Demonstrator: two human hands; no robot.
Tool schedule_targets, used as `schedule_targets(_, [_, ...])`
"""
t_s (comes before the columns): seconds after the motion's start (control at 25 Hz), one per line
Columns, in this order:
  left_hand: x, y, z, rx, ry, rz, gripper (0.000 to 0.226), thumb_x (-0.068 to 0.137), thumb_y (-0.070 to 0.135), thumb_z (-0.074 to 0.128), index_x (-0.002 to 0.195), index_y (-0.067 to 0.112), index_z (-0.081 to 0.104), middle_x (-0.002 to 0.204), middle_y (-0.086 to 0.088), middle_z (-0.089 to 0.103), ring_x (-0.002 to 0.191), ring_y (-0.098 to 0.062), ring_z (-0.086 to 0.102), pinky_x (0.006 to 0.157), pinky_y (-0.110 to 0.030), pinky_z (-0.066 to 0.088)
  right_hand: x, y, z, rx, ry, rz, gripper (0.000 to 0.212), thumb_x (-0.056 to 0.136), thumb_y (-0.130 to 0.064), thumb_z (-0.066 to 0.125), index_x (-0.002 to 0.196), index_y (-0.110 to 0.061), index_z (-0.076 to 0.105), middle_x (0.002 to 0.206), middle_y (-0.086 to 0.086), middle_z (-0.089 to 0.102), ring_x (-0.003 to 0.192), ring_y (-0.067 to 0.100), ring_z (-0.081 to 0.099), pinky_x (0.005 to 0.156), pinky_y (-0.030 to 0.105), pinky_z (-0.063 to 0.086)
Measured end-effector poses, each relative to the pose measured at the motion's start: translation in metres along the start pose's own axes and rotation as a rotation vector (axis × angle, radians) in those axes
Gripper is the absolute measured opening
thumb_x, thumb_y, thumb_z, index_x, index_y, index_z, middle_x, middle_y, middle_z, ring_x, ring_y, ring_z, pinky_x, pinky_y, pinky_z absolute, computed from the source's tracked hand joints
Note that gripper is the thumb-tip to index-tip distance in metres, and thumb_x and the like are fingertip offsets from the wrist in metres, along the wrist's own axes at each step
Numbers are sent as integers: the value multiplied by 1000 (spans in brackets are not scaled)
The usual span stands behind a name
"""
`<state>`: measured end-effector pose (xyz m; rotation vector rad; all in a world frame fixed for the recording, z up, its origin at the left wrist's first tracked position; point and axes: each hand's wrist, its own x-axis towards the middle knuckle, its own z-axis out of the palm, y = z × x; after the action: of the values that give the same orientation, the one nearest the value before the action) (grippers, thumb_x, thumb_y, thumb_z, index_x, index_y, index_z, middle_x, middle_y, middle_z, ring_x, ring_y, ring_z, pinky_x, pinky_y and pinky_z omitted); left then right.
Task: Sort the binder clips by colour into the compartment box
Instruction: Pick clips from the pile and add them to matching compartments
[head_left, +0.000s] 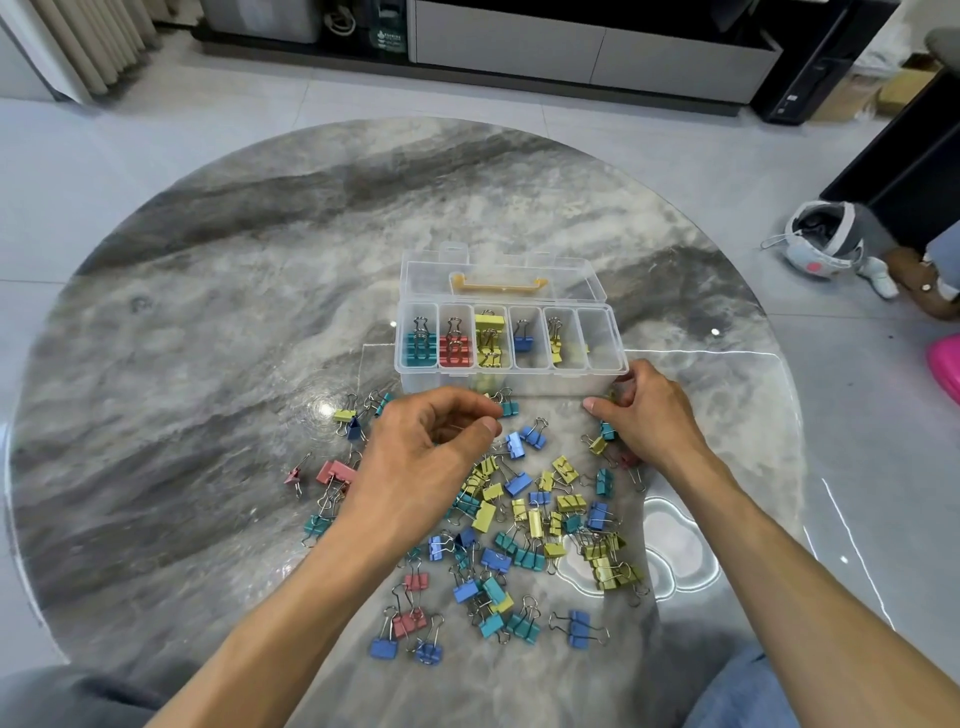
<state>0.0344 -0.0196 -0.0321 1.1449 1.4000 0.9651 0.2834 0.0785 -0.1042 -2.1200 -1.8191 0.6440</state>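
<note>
Setting: Grey-veined round marble bench (208, 291) on a pale tiled floor; dark cabinets run along the top of the frame.
Compartment box: the clear compartment box (511, 340) sits at centre frame, lid (498, 275) folded back behind it, so all six compartments are open to my reach.
Sorted so far: from the left, teal, red, yellow, one blue, then pale yellow-green; the rightmost compartment looks bare. I judge the task as early.
Loose stock: the binder clips (519, 525) lie scattered in the lower centre of the frame, just in front of the box, with mixed colours touching and overlapping. A few pink ones (336, 472) lie apart at the left.
Left hand: my left hand (415, 457) hovers over the pile with fingers curled towards the thumb. A teal clip (508, 406) sits at the fingertips; I cannot tell whether it is pinched or only close by.
Right hand: my right hand (644, 410) rests at the lower right corner of the box, fingers curled. I cannot tell whether it grasps a clip; probably it steadies the box.
Next step: teal belongs in the leftmost compartment.
Caution: wire handles tangle, so a lifted clip may drag its neighbours.
</note>
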Motion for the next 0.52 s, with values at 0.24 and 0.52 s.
schedule_targets(0.24, [0, 1, 1, 15, 2, -6, 14, 90, 11, 68, 91, 24, 74, 87, 4, 76, 84, -16, 70, 76, -29, 57, 5, 4, 3, -52, -9, 2, 20, 88, -33, 72, 94, -16, 63, 96, 5, 68, 84, 19, 54, 71, 30, 41])
schedule_targets(0.52, [2, 3, 1, -10, -7, 47, 14, 90, 12, 69, 92, 25, 74, 88, 5, 76, 86, -17, 71, 74, -24, 56, -59, -30, -54, 726, -159, 94, 15, 85, -4, 72, 99, -11, 72, 82, 8, 76, 68, 18, 66, 59, 29, 53])
